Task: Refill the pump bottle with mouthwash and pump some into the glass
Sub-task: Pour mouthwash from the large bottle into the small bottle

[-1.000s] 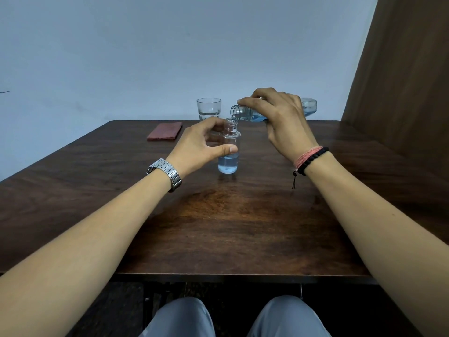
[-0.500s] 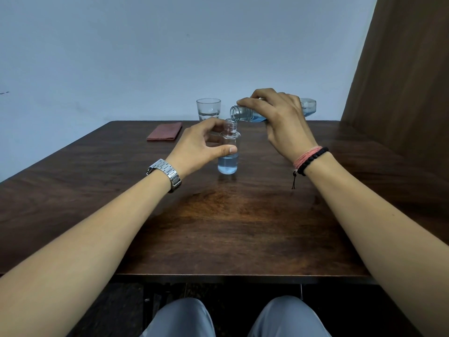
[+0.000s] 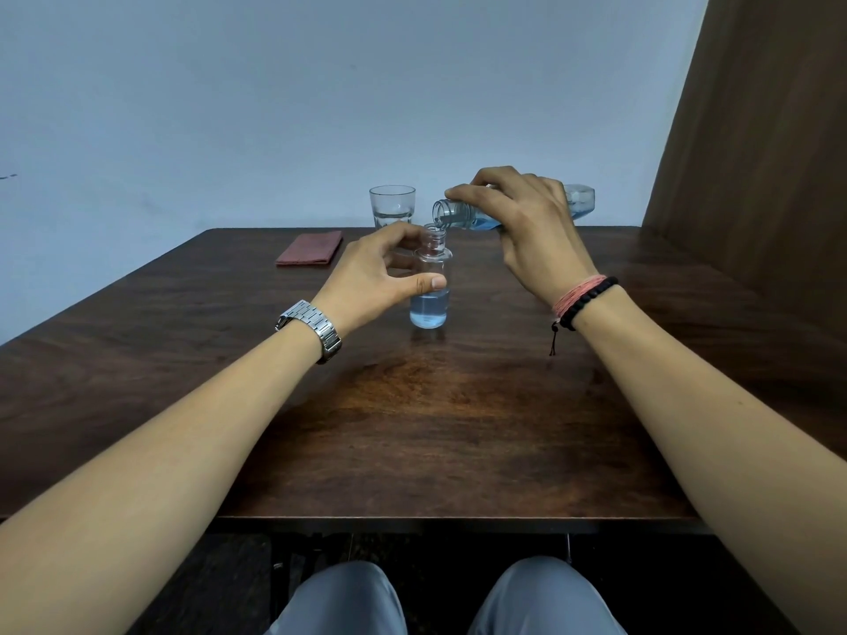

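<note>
dark wooden table bears small bottle, glass, red cloth.

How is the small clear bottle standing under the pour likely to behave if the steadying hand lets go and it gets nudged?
The small bottle looks narrow and tall, so it probably tips easily. Blue liquid fills only its bottom part, so it is likely light and may slide. Its neck is open, so a tip would probably spill. The left hand steadies it.

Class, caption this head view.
Right hand tips mouthwash bottle over small bottle gripped by left hand.
</note>
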